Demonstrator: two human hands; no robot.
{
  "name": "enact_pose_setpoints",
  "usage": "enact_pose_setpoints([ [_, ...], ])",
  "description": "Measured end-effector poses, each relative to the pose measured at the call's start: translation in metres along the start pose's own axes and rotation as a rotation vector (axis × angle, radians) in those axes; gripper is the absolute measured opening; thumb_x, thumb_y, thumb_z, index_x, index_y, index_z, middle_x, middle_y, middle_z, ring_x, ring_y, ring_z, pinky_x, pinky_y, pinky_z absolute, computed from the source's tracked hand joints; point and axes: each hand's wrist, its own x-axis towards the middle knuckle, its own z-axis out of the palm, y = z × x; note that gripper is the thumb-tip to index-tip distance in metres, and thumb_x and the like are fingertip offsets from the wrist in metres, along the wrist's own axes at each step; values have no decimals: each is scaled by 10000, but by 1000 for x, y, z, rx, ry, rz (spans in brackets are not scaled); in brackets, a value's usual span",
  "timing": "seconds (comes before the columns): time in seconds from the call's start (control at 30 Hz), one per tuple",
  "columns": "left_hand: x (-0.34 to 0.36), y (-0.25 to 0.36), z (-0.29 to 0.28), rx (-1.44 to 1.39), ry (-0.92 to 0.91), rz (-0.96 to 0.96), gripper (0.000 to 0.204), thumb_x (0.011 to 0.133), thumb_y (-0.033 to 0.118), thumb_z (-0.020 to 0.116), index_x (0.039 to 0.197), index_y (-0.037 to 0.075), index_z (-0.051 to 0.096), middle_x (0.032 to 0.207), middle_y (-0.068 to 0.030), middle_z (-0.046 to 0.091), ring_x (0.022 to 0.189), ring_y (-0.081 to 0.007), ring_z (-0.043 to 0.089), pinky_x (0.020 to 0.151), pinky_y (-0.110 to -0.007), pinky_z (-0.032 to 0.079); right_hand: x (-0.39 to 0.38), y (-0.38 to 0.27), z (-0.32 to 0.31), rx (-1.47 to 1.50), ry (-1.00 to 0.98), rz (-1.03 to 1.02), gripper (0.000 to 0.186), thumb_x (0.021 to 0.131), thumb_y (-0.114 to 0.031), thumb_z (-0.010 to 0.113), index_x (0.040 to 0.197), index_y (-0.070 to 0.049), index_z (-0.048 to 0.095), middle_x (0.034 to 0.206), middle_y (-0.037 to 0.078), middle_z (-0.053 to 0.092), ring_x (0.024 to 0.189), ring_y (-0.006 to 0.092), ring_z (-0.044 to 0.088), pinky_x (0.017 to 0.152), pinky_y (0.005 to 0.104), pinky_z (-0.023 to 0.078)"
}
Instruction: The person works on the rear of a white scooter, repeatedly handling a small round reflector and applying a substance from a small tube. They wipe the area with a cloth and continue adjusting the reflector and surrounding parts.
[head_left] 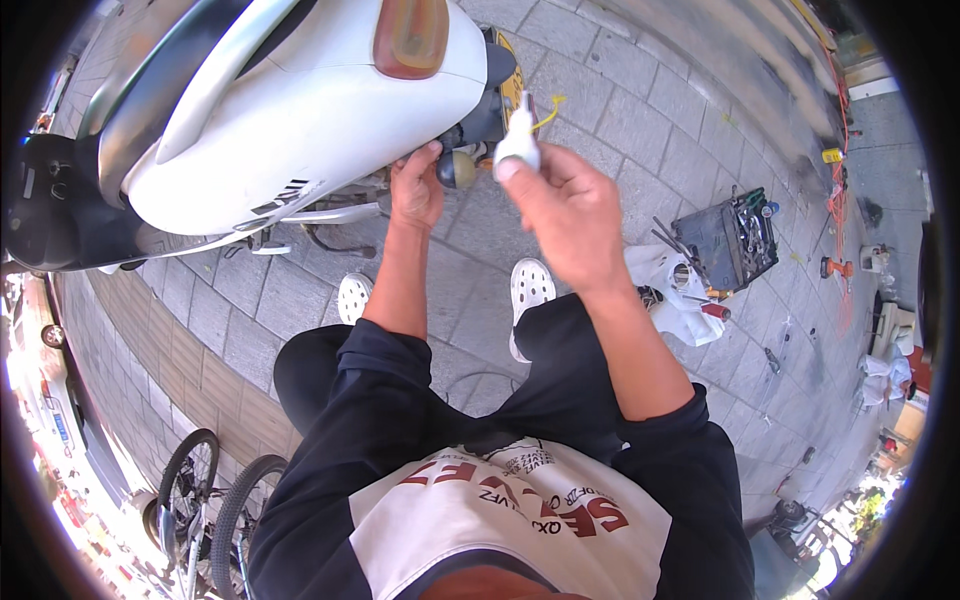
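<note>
- Two bare hands work at the rear of a white scooter [300, 110], seen from the head view looking down.
- The left hand [417, 190] is up under the tail of the scooter, beside a small round amber lamp [458, 170]. Its fingers are curled on a dark part there; the grip looks closed, but what exactly it grips is hidden by the body panel.
- The right hand [570, 205] is raised in front of the tail and its grip is closed on a small white part [518, 140], held between thumb and fingers, just beside the dark bracket [485, 120] and a thin yellow wire [548, 112].
- The step in hand seems to be the fitting or removing of a piece at the rear light area. I judge that the next move calls for a steady left hand on the bracket and a careful line-up of the white part.
- On the stone pavement [620, 110] to the right there is a dark tool tray [730, 240] with tools, and a white body panel [680, 290] lies just beside it.
- Two bicycle wheels [215, 510] stand at the lower left, well apart from the hands.
</note>
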Motion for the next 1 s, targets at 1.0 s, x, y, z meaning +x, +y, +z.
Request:
enact_pose_setpoints([
  [1.0,-2,-2,3,177,29,58,366,919,277,711,1266,160,695,1181,-33,757,1118,-268,677,946,-565,465,-16,47,66,-391,-207,-642,301,880,-219,814,1110,-45,728,938,77,736,820,270,729,797,430,546],
])
